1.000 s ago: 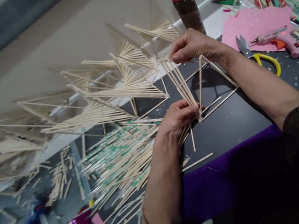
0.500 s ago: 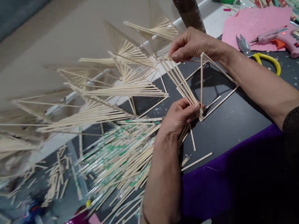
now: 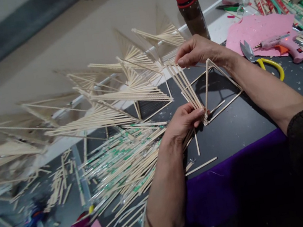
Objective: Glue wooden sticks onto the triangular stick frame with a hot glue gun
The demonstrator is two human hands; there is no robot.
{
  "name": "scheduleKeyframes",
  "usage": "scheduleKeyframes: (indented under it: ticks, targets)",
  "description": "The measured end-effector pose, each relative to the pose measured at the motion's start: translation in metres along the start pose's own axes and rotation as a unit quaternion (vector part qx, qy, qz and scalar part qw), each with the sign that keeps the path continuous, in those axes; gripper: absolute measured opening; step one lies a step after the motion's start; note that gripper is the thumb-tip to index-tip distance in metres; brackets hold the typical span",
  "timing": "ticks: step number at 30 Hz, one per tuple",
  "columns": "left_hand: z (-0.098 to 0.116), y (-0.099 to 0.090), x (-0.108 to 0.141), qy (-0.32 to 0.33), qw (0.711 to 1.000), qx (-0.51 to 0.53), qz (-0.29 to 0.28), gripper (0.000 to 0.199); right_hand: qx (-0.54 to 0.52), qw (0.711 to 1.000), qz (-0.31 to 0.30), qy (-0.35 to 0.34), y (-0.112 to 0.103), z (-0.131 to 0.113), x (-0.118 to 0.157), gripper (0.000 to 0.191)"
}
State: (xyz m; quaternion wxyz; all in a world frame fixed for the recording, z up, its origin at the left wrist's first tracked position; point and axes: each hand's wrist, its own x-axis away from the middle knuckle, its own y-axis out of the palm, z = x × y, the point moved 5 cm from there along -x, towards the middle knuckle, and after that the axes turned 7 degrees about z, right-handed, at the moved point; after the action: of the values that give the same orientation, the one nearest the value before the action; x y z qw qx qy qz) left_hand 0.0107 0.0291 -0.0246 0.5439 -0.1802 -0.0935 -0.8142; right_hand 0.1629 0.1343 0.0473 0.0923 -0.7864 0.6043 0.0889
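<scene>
Left fingers (image 3: 197,113) close around the narrow base of a fanned wooden-stick frame (image 3: 196,101) at the gray tabletop (image 3: 237,126); right fingers (image 3: 184,61) pinch its upper edge. An uneven tug could pop a corner joint, or the right forearm (image 3: 268,80) could jostle the frame.

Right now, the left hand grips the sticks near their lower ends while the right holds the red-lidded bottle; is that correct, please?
Not quite: the head view shows the right hand at the upper ends of the sticks, not on the bottle; the left hand is as you say.
</scene>
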Motion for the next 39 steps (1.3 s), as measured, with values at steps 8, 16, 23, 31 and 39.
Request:
scheduleKeyframes:
  ticks: [8,16,23,31,39]
  targets:
    - [-0.003,-0.003,-0.002,0.004,1.000,-0.005,0.007,0.029,-0.007,1.000,-0.002,0.001,0.000,0.002,-0.002,0.005]
    - [-0.008,-0.010,-0.007,0.003,1.000,-0.018,0.006,0.023,0.007,1.000,0.001,0.001,0.000,0.001,0.000,0.005]
    - [-0.005,-0.005,-0.006,0.011,1.000,-0.026,-0.002,0.023,0.025,1.000,-0.003,0.006,0.001,-0.004,0.004,0.005]
    - [-0.006,-0.005,-0.005,0.015,1.000,-0.020,-0.013,0.026,0.019,1.000,-0.014,-0.002,0.001,-0.001,0.001,0.005]
    - [-0.002,0.000,-0.001,0.009,1.000,-0.003,-0.016,0.028,0.015,1.000,-0.013,-0.004,0.001,-0.001,0.001,0.005]
